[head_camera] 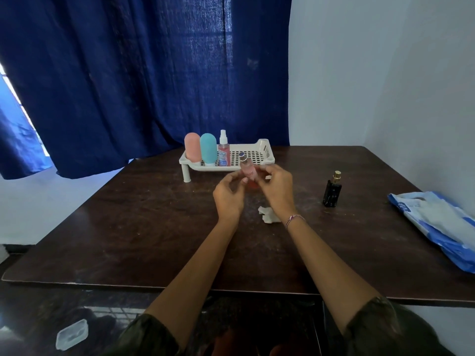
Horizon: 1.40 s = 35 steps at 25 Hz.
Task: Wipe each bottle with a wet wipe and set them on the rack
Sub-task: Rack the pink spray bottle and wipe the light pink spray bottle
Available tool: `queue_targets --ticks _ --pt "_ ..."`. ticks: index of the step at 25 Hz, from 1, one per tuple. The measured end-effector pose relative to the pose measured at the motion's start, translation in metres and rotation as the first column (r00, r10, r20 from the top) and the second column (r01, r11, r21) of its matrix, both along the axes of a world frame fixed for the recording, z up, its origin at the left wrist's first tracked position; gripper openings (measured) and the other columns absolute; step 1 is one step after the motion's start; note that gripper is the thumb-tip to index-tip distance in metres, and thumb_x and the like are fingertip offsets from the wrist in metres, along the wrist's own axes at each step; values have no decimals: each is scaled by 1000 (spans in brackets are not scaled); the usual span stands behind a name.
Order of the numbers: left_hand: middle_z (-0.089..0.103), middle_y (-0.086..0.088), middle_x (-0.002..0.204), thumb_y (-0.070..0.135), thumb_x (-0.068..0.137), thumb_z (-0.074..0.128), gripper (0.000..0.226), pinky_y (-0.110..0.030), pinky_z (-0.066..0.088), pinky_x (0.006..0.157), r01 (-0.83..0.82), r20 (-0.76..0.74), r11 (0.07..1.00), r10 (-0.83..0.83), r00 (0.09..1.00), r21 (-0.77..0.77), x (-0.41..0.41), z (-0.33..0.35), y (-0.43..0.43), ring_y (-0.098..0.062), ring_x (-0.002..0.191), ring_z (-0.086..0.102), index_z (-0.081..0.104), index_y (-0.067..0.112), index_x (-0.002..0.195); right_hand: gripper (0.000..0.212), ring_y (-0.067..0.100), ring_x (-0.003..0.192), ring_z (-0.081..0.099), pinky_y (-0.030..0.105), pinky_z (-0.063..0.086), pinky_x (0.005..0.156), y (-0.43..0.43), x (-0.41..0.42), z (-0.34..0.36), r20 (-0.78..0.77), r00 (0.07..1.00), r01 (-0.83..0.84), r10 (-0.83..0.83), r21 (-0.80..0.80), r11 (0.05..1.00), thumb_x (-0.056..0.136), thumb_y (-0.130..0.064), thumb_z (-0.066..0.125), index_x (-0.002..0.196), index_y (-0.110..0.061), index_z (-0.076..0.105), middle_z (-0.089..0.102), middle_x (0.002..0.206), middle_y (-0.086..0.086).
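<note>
You hold the small pink bottle (248, 172) in the air over the table (128, 227), just in front of the rack (264, 150) and not yet on it. Your right hand (277, 187) has its fingers curled to the bottle's right side and seems to pinch it. Your left hand (228, 199) is curled too, with the thumb at the bottle's lower part, but I cannot tell if this hand really grips or only touches.

The wipe (267, 215) lies crumpled on the table near your right wrist, in neither hand, so I judge the wiping of this bottle is finished and the placing comes next.

Please take care with three things. The bottle is held only by fingertips, and if it is damp from the wipe it may slip and fall on the table. On the rack, the spray bottle (224, 150) stands beside the teal bottle (208, 149) and the rounded pink bottle (192, 147). If you come in too near, your knuckles may knock the tall thin spray bottle over. The rack floor has holes, so a narrow base may tilt if you release it early.

The black bottle (332, 192) stands on the table at your right, well apart from the rack, and is not yet done.
</note>
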<state>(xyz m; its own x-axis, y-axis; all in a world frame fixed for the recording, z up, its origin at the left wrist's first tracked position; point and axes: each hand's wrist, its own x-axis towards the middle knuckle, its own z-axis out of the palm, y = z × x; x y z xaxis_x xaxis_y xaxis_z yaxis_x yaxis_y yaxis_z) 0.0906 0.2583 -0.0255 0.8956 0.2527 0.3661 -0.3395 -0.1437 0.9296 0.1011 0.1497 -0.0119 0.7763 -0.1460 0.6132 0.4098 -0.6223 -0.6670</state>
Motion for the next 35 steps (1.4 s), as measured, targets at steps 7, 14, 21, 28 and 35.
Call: queue_targets --ticks 7,14,21,28,35 --pt "61 -7 125 15 94 54 28 -29 41 103 -10 34 1000 10 999 2 48 15 -3 -17 120 52 62 10 121 29 12 92 62 14 45 78 14 55 27 -60 998 7 -1 97 995 81 -13 69 108 -5 65 69 102 8" --pt "60 -12 127 23 98 46 32 -33 42 103 -55 -3 993 55 998 101 87 8 -12 -22 119 54 61 5 120 32 15 94 65 30 52 89 17 100 16 -120 993 30 -16 110 993 84 -9 65 116 -8 62 69 104 8" --pt "60 -14 122 28 98 44 38 -33 44 98 -58 -36 971 68 997 234 97 11 -14 -21 110 56 59 2 123 31 15 94 65 31 53 87 16 112 6 -98 995 32 -22 95 995 84 -12 66 115 -7 63 69 103 9" --pt "57 -14 130 24 98 45 38 -28 39 100 -87 -30 923 106 994 375 99 8 -11 -17 112 55 57 3 127 32 14 96 64 22 49 87 16 112 -2 -116 993 39 -31 71 997 84 -11 65 116 -7 62 69 106 9" --pt "53 -15 134 22 99 45 37 -27 38 101 -80 -26 924 97 995 374 99 8 -10 -22 119 52 54 3 129 33 19 110 58 26 38 98 18 112 -3 -187 982 9 -10 -8 1000 91 -12 56 124 -8 57 64 117 9"
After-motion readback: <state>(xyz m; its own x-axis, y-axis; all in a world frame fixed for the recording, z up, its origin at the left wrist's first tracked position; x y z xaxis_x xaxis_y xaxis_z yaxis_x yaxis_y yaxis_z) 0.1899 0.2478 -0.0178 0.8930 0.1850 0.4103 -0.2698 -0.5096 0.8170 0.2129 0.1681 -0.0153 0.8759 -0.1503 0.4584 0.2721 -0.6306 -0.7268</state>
